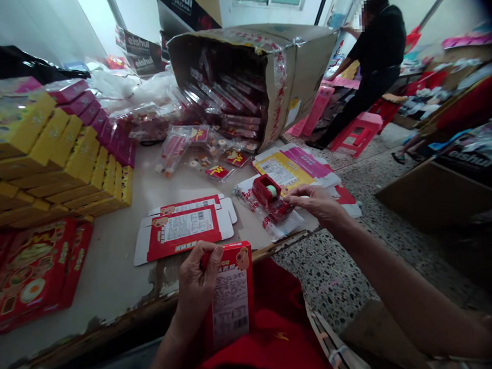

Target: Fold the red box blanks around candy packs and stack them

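Note:
My left hand point(199, 279) is closed round the top of a red printed box point(230, 299), held upright in front of my lap at the table edge. The box's back panel, with small print and a barcode, faces me. Over to the right, my right hand point(312, 200) pinches the tape at the front end of a red tape dispenser point(266, 192); the strip itself is too fine to make out. A pale green roll point(272, 191) sits in the dispenser, which rests on clear plastic wrapping point(284, 226). Flat red cartons point(186, 228) lie on the table left of it.
Yellow boxes point(57, 154) and magenta boxes point(92, 112) are stacked at the left, red boxes point(38, 270) before them. A large carton point(302, 68) lies on its side, spilling bagged items point(216, 164). Flat yellow cartons point(286, 166) lie near the right edge. A person point(373, 54) stands beyond.

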Action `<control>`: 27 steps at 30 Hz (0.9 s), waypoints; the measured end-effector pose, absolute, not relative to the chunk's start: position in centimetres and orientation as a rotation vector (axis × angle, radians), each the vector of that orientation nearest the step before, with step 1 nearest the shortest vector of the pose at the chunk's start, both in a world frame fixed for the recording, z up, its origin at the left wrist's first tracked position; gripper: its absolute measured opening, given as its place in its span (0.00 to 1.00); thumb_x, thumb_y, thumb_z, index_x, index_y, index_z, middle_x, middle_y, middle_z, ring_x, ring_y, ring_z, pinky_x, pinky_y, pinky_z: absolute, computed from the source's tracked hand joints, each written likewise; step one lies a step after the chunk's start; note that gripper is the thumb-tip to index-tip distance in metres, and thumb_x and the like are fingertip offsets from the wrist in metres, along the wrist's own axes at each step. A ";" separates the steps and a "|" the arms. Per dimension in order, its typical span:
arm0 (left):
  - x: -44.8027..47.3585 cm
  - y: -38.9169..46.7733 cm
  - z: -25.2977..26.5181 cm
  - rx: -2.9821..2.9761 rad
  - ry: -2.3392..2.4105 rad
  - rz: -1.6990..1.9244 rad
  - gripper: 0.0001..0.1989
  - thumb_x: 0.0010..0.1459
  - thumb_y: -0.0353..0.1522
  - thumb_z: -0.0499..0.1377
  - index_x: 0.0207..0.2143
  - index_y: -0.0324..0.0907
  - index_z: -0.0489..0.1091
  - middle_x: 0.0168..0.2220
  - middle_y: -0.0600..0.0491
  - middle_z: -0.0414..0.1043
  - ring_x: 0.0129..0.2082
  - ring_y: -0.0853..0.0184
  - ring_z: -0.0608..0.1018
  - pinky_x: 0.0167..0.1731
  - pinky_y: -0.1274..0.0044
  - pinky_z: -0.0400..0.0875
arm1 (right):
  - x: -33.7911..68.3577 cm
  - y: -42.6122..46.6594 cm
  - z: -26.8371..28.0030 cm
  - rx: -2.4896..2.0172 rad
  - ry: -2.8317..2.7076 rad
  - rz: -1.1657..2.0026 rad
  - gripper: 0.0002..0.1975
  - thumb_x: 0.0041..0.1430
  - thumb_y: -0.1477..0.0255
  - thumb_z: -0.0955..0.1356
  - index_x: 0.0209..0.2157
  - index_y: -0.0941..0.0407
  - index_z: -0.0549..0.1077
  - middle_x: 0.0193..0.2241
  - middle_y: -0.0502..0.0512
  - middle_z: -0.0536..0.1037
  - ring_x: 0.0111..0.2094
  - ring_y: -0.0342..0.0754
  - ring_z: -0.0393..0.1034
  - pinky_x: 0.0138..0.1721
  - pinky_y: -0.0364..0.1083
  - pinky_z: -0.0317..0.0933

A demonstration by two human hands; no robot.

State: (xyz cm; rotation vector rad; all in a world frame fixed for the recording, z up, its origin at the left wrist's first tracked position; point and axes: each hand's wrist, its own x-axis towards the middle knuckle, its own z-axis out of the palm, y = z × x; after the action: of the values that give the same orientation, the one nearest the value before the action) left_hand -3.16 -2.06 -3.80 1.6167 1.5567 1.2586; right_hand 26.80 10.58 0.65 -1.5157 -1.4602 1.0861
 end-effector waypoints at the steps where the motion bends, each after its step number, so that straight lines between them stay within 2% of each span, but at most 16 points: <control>1: -3.1 -2.0 -3.8 1.593 1.553 1.223 0.13 0.68 0.40 0.58 0.32 0.43 0.69 0.26 0.60 0.67 0.25 0.71 0.69 0.28 0.80 0.64 | 26.8 9.9 0.8 -1.513 -1.435 1.016 0.17 0.43 0.57 0.79 0.24 0.56 0.80 0.29 0.55 0.80 0.32 0.48 0.71 0.37 0.47 0.62; 3: -2.9 -1.7 -3.9 1.551 1.550 1.153 0.14 0.69 0.42 0.57 0.32 0.43 0.69 0.26 0.60 0.67 0.26 0.71 0.68 0.29 0.80 0.64 | 27.1 8.2 0.8 -1.511 -1.366 0.977 0.16 0.44 0.57 0.79 0.25 0.56 0.81 0.29 0.54 0.80 0.33 0.48 0.70 0.38 0.47 0.62; 8: -1.9 -1.2 -4.0 1.523 1.498 1.081 0.14 0.69 0.43 0.57 0.33 0.43 0.69 0.27 0.60 0.67 0.27 0.71 0.67 0.29 0.80 0.63 | 27.7 5.0 -1.3 -1.522 -1.075 1.259 0.23 0.39 0.52 0.81 0.25 0.56 0.77 0.24 0.53 0.79 0.27 0.45 0.69 0.32 0.45 0.61; 10: -1.3 -1.1 -3.7 1.524 1.451 1.076 0.14 0.69 0.42 0.57 0.33 0.43 0.69 0.27 0.60 0.67 0.26 0.71 0.67 0.29 0.80 0.62 | 27.5 5.1 -2.7 -1.512 -1.058 1.282 0.25 0.39 0.50 0.80 0.25 0.56 0.75 0.24 0.53 0.79 0.27 0.46 0.70 0.32 0.46 0.62; 13: -0.4 -0.8 -3.1 1.540 1.375 1.047 0.14 0.69 0.41 0.57 0.32 0.43 0.68 0.26 0.60 0.65 0.26 0.72 0.65 0.28 0.80 0.61 | 27.4 6.1 -4.7 -1.536 -1.154 1.161 0.25 0.41 0.47 0.77 0.24 0.55 0.74 0.23 0.53 0.77 0.26 0.46 0.68 0.31 0.47 0.62; 15: 0.1 -0.4 -3.0 1.522 1.326 1.011 0.14 0.68 0.42 0.57 0.33 0.42 0.68 0.26 0.60 0.65 0.26 0.72 0.65 0.28 0.80 0.60 | 27.9 6.3 -5.2 -1.583 -1.186 1.066 0.23 0.41 0.50 0.78 0.23 0.55 0.74 0.21 0.51 0.75 0.25 0.46 0.66 0.30 0.47 0.59; 17: 0.6 0.2 -3.4 1.470 1.269 0.970 0.15 0.67 0.43 0.58 0.33 0.42 0.68 0.26 0.60 0.64 0.26 0.72 0.64 0.27 0.80 0.59 | 28.5 5.7 -4.5 -1.595 -1.234 1.000 0.20 0.45 0.53 0.78 0.24 0.55 0.74 0.21 0.50 0.74 0.25 0.46 0.65 0.29 0.46 0.57; 20: 1.3 1.3 -4.4 1.349 1.149 0.923 0.18 0.66 0.47 0.58 0.34 0.42 0.65 0.25 0.61 0.61 0.25 0.73 0.63 0.26 0.80 0.58 | 28.7 4.4 -1.1 -1.463 -1.612 1.026 0.14 0.60 0.58 0.72 0.31 0.55 0.77 0.25 0.50 0.76 0.28 0.45 0.66 0.32 0.46 0.58; 22: 1.9 1.7 -4.7 1.276 1.082 0.880 0.21 0.66 0.51 0.57 0.35 0.43 0.65 0.24 0.61 0.60 0.23 0.73 0.62 0.24 0.80 0.57 | 27.8 4.1 1.6 -1.280 -2.034 1.081 0.11 0.65 0.63 0.70 0.34 0.56 0.78 0.29 0.51 0.78 0.31 0.45 0.68 0.34 0.45 0.59; 24: 2.4 1.8 -4.5 1.243 1.061 0.842 0.24 0.66 0.55 0.53 0.36 0.43 0.66 0.23 0.61 0.60 0.22 0.72 0.62 0.23 0.80 0.57 | 26.1 4.6 3.8 -1.099 -2.414 1.023 0.08 0.67 0.70 0.69 0.35 0.56 0.79 0.31 0.52 0.79 0.33 0.45 0.70 0.36 0.44 0.59; 27: 2.7 1.6 -4.1 1.297 1.067 0.856 0.29 0.67 0.58 0.48 0.36 0.42 0.68 0.24 0.58 0.63 0.23 0.71 0.64 0.24 0.79 0.58 | 23.1 5.8 5.4 -1.011 -2.821 0.750 0.10 0.65 0.77 0.68 0.32 0.57 0.81 0.29 0.54 0.79 0.33 0.45 0.69 0.36 0.44 0.56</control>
State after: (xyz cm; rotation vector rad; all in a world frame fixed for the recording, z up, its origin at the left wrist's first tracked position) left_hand 2.73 1.64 -4.12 1.2966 1.0670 0.8562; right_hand 23.13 5.83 5.45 -1.0115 -2.8214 0.7496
